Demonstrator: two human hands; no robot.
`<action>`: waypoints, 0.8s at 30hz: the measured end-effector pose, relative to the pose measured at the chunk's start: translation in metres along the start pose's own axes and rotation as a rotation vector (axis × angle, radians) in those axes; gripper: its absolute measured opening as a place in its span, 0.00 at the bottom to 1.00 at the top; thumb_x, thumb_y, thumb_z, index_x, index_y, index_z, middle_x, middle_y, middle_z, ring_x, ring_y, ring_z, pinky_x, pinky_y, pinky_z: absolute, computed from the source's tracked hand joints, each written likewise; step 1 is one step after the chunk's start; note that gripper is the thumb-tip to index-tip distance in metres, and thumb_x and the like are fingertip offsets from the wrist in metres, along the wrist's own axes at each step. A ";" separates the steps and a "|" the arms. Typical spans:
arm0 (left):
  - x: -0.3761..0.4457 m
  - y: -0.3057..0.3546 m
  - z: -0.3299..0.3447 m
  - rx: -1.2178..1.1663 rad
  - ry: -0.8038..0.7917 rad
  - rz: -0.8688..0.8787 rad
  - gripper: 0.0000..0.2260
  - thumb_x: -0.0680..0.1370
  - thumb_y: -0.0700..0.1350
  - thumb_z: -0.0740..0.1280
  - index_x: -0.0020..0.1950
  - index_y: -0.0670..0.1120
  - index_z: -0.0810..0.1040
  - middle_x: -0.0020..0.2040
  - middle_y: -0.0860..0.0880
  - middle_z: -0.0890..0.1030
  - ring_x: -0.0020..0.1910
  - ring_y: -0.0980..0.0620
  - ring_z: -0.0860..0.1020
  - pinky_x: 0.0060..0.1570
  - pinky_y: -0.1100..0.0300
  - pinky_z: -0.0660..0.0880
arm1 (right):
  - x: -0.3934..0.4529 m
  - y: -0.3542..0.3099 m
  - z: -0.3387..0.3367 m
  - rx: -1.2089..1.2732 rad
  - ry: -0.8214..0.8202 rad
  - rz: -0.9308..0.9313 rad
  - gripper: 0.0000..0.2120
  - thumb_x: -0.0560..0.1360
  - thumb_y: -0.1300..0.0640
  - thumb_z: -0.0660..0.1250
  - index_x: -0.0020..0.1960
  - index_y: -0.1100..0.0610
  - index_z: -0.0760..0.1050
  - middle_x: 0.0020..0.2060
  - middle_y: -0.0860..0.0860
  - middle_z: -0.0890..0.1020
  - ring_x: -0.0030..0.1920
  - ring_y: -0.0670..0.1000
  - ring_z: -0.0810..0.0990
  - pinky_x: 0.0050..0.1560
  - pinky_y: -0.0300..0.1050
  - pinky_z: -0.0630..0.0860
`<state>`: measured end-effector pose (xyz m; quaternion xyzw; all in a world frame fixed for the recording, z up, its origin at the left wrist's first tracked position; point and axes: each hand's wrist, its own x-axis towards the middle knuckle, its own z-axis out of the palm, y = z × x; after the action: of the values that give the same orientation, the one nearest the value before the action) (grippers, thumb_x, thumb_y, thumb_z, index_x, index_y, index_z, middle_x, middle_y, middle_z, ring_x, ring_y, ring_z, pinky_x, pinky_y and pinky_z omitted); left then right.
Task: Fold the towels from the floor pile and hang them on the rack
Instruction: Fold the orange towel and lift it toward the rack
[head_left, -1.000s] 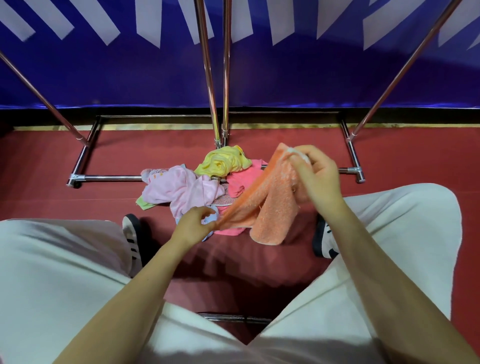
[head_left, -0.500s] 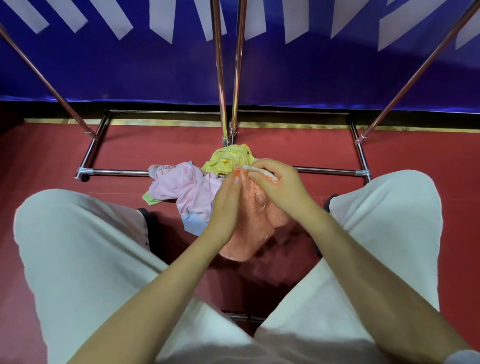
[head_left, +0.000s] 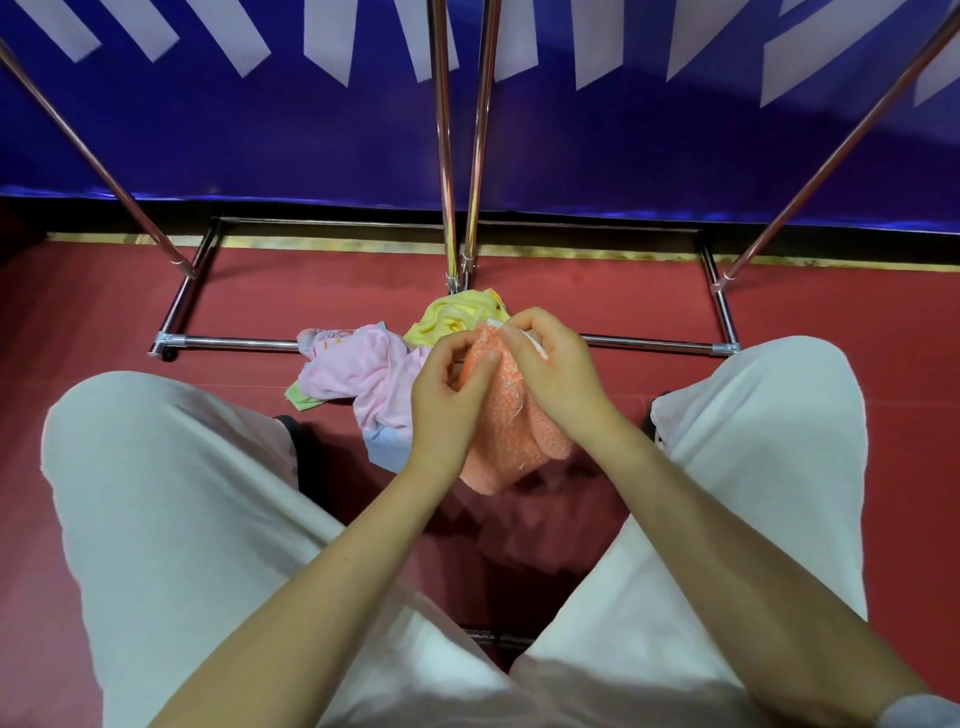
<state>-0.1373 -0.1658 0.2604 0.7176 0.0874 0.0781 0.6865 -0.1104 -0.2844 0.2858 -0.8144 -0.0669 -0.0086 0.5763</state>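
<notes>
I see the orange towel (head_left: 511, 436) hanging in the air between my knees, just above the red floor (head_left: 597, 312). It hangs doubled over, so I think I am in the middle of folding it. My left hand (head_left: 447, 400) and my right hand (head_left: 550, 364) sit close together at its top edge. Each grip is closed on the orange towel, pinching the top so the two layers stay lined up and the rest can drop straight down. Just behind it lies the floor pile (head_left: 363, 374) with a pink towel and a yellow one still to do. The rack (head_left: 452, 156) stands right behind the pile, so it is close for hanging.
</notes>
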 end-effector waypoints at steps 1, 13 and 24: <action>0.001 0.000 0.000 -0.005 0.002 -0.042 0.05 0.76 0.44 0.70 0.50 0.52 0.78 0.47 0.57 0.80 0.47 0.58 0.77 0.51 0.61 0.74 | 0.000 0.001 0.001 0.000 -0.003 -0.004 0.06 0.79 0.59 0.62 0.43 0.58 0.74 0.36 0.44 0.76 0.39 0.37 0.72 0.43 0.30 0.67; -0.003 0.017 -0.002 -0.033 0.054 0.103 0.08 0.80 0.36 0.63 0.46 0.48 0.69 0.37 0.53 0.68 0.33 0.64 0.67 0.36 0.72 0.66 | -0.001 0.005 -0.016 -0.233 -0.107 0.016 0.07 0.75 0.45 0.66 0.51 0.45 0.76 0.31 0.38 0.76 0.33 0.42 0.74 0.35 0.40 0.67; 0.020 0.017 -0.034 -0.015 0.179 -0.052 0.04 0.81 0.43 0.63 0.53 0.51 0.71 0.41 0.56 0.72 0.40 0.64 0.71 0.48 0.66 0.68 | 0.005 0.012 -0.033 -0.038 -0.152 0.244 0.08 0.72 0.63 0.71 0.37 0.53 0.75 0.31 0.45 0.75 0.33 0.42 0.71 0.35 0.40 0.67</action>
<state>-0.1250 -0.1291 0.2783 0.7001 0.1664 0.1244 0.6832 -0.1016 -0.3188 0.2864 -0.8257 -0.0106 0.1221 0.5507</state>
